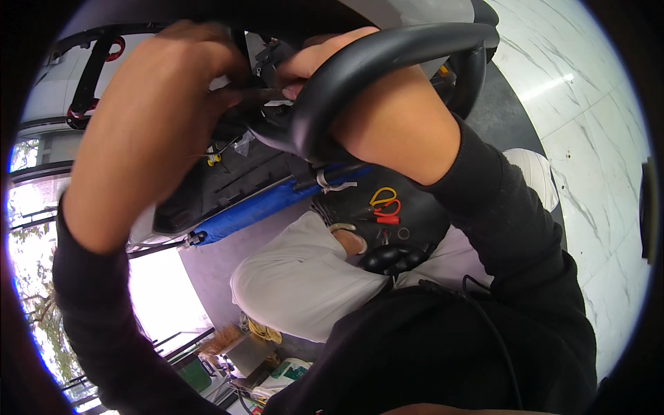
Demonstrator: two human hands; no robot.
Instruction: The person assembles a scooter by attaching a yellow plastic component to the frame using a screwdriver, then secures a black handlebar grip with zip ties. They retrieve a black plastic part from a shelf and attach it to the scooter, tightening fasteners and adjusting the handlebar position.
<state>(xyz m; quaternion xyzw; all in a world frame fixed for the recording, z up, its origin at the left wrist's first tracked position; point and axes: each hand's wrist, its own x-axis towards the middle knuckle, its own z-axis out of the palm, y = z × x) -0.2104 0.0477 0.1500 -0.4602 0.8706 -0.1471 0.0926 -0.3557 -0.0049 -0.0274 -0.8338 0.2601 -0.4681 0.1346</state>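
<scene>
My left hand (190, 59) is raised at the upper left, blurred, its fingers curled around something dark. Beside it my right hand (321, 59) reaches through behind a thick black curved bar (387, 55), fingertips pinched close to the same dark area. What lies between the two hands is a dark piece that I cannot make out. My right forearm passes under the bar's curve. Below the hands, a small yellow spool-like piece (214, 156) and a crumpled clear plastic scrap (243, 144) rest on a black ribbed panel (228, 181).
Looped yellow tool handles (382, 197) and a red loop (389, 209) lie on the dark floor by my legs, near a glossy black object (394, 259). A blue padded strip (249, 213) edges the panel. A box (250, 354) stands lower left; pale tiles (588, 131) spread right.
</scene>
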